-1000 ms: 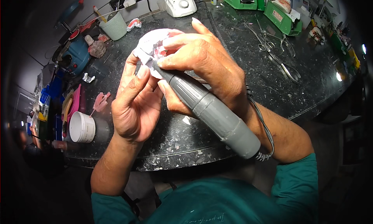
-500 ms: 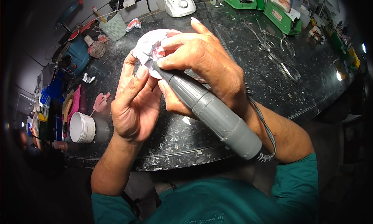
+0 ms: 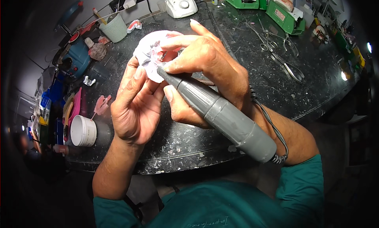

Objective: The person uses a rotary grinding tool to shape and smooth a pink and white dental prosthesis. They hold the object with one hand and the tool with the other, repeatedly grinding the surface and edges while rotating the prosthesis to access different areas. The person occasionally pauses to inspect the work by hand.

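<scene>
My left hand is closed around the lower edge of a whitish dental piece that looks like a plaster cast with pink parts. Bright light washes out much of its surface. In my right hand lies a grey rotary handpiece, slanting up and left, with its tapered nose against or very near the cast. The bit at the tip is too small to make out. Some right fingers reach over the cast's right side. A twisted grey cord runs from the handpiece's rear along my right forearm.
Left stand a white tub, a pink piece and a blue device. Behind are a patterned cup, a small dental model and a white control box. Right lie metal scissors-like tools and green bins.
The handpiece's rear end has swung slightly right and down, its nose now lower on the cast. The cast has turned a little in my left fingers, and my right thumb has shifted.
</scene>
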Action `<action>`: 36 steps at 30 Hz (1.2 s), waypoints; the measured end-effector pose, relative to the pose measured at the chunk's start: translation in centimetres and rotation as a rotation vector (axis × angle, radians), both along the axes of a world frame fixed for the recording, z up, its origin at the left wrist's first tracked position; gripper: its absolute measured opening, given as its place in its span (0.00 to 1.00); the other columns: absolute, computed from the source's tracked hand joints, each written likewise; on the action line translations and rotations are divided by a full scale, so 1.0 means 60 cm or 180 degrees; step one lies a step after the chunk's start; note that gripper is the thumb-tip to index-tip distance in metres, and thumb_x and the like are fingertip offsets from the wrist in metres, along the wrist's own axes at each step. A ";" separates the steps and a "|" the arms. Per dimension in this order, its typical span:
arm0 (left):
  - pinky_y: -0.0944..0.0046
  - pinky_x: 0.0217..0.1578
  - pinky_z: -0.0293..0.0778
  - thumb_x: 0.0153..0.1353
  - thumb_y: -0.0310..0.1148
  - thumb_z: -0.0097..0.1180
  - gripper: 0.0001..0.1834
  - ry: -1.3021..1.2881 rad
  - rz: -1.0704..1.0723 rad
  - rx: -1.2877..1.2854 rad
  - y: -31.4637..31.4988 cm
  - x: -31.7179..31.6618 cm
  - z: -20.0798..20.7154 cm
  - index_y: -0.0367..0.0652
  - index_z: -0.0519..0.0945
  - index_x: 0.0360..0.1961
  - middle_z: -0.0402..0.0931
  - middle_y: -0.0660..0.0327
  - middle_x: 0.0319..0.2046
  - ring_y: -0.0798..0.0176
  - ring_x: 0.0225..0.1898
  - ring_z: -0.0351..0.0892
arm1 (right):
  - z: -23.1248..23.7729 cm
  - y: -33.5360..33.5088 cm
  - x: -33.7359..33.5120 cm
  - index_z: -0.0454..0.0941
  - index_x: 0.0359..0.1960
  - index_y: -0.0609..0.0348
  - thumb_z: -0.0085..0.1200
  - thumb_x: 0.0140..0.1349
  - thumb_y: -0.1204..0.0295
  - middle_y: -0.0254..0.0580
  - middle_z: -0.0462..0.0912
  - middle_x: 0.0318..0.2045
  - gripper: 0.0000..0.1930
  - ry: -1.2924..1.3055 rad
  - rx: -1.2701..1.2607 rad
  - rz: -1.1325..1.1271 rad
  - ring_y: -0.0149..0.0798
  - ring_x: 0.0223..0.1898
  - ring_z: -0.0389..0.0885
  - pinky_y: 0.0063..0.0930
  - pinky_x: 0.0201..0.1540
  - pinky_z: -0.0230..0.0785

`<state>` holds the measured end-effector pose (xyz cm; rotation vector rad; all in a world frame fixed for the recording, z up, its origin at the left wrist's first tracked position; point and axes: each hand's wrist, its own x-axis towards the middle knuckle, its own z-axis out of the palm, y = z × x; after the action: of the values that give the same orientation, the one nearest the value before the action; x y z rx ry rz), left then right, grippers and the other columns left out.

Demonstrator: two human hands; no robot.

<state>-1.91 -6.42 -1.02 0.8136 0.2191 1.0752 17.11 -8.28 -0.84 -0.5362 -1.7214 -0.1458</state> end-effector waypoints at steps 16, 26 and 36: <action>0.53 0.64 0.68 0.70 0.27 0.49 0.28 0.0152 0.0132 0.0125 -0.006 0.007 0.004 0.40 0.57 0.68 0.71 0.50 0.59 0.58 0.61 0.73 | 0.003 -0.001 -0.005 0.80 0.39 0.56 0.70 0.44 0.73 0.44 0.84 0.39 0.18 -0.0011 0.0075 -0.0249 0.49 0.51 0.84 0.60 0.63 0.65; 0.56 0.61 0.70 0.70 0.25 0.51 0.27 0.0364 0.0266 0.0220 -0.008 0.012 0.009 0.44 0.57 0.66 0.73 0.52 0.57 0.60 0.58 0.75 | 0.003 0.000 -0.008 0.82 0.40 0.54 0.72 0.41 0.77 0.42 0.86 0.38 0.20 0.0000 0.0095 -0.0385 0.46 0.49 0.86 0.60 0.63 0.65; 0.57 0.60 0.71 0.70 0.25 0.50 0.27 0.0301 0.0276 0.0163 -0.009 0.015 0.007 0.44 0.55 0.66 0.73 0.51 0.57 0.60 0.58 0.75 | 0.002 0.000 -0.006 0.83 0.40 0.53 0.73 0.41 0.77 0.41 0.86 0.38 0.21 0.0024 0.0015 -0.0328 0.45 0.49 0.86 0.61 0.64 0.64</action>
<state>-1.03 -6.97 -0.59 0.9088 0.3099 1.1283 16.73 -8.26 -0.71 -0.6216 -1.6862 -0.2211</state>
